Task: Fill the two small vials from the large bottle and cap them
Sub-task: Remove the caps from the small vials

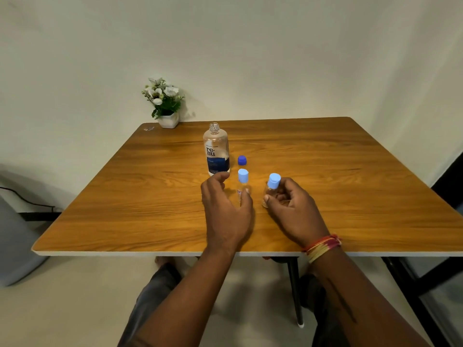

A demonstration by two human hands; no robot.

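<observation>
Right in front of us sits a wooden table (pixel 325 184), its near edge running across the lower half of the view and its far edge against a pale wall. At the far left corner stands a small white pot of flowers (pixel 165 102).

Toward the middle of the table, a little closer to the far edge, the large bottle (pixel 216 150) stands upright with its neck uncapped and a label reading "re-nu". Just to its right, its dark blue cap (pixel 242 160) lies on the wood, apart from the bottle.

Our left hand (pixel 225 209) reaches over the table's middle with fingers loosely spread; the thumb tip seems to touch the left vial (pixel 243 182), though we cannot tell whether it truly grips it or only rests beside it. That vial stands upright just nearer us than the dark blue cap, with a light blue cap on top.

Our right hand (pixel 292 206), a bundle of coloured threads (pixel 323 246) at its wrist, is curled around the right vial (pixel 271 187), thumb and fingers wrapped about its clear body. This vial is tilted slightly and also wears a light blue cap. The two vials sit near one another, not touching.
</observation>
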